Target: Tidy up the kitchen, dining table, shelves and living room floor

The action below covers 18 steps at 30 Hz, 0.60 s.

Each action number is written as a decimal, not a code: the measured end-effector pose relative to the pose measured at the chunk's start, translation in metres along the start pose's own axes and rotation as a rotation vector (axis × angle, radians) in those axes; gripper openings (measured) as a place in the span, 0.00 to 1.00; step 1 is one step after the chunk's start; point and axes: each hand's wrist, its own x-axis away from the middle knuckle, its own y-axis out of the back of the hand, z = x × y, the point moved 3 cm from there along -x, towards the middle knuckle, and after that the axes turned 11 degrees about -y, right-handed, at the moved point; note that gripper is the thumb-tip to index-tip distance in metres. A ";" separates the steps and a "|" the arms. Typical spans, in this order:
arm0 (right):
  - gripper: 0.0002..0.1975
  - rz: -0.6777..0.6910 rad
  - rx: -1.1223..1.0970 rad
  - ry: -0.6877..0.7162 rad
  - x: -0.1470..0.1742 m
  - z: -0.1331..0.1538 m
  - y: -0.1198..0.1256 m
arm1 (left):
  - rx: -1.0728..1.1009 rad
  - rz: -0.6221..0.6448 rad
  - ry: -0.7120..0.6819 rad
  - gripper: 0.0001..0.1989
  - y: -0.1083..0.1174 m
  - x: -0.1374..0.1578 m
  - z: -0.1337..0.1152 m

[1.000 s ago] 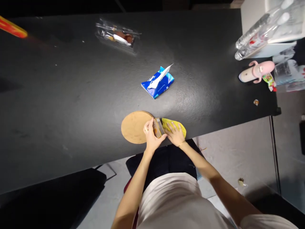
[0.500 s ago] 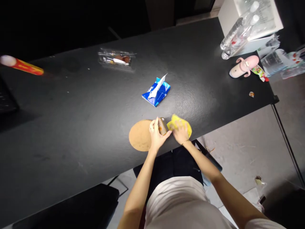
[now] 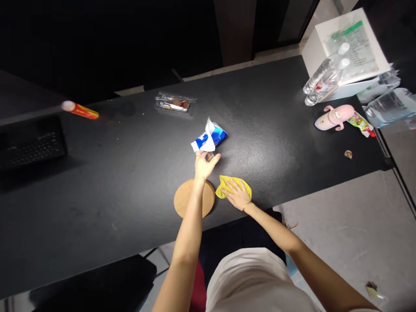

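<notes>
My left hand [image 3: 203,167] is closed around a small brown box [image 3: 211,157], mostly hidden by the fingers. It is right against the near side of a blue tissue pack [image 3: 218,135], which has a white tissue sticking up. Below my left wrist lies a round tan board [image 3: 182,200], partly covered by my forearm. My right hand [image 3: 238,196] lies flat with spread fingers on a yellow cloth [image 3: 244,183], pressed on the black table just right of the board.
On the black table [image 3: 136,173] lie a clear plastic pack [image 3: 175,104], a red-yellow tube [image 3: 81,110] and a keyboard [image 3: 35,147]. To the right are two water bottles [image 3: 326,80], a white box [image 3: 320,41], a pink plush toy [image 3: 336,117] and a small wrapped item [image 3: 348,154].
My left hand has carried the small box from beside the board up to the tissue pack, which now sits turned and tilted. My right hand stays on the cloth, flatter now. The view has shifted.
</notes>
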 end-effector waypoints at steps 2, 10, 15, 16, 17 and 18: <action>0.23 0.036 0.005 0.093 -0.020 -0.014 0.015 | 0.026 -0.124 -0.010 0.18 0.024 0.004 -0.001; 0.25 -0.126 0.004 -0.292 -0.252 -0.118 0.138 | -0.105 -0.294 0.023 0.16 0.088 0.092 0.004; 0.27 -0.075 0.018 -0.152 -0.298 -0.059 0.130 | -0.167 -0.352 0.093 0.19 0.073 0.134 0.010; 0.27 -0.016 0.035 -0.056 -0.276 -0.043 0.116 | -0.168 -0.340 0.099 0.20 0.070 0.136 0.009; 0.27 0.036 0.045 0.037 -0.248 -0.030 0.102 | -0.166 -0.320 0.101 0.21 0.067 0.136 0.007; 0.26 0.102 0.050 0.122 -0.215 -0.020 0.088 | -0.163 -0.296 0.099 0.21 0.065 0.134 0.005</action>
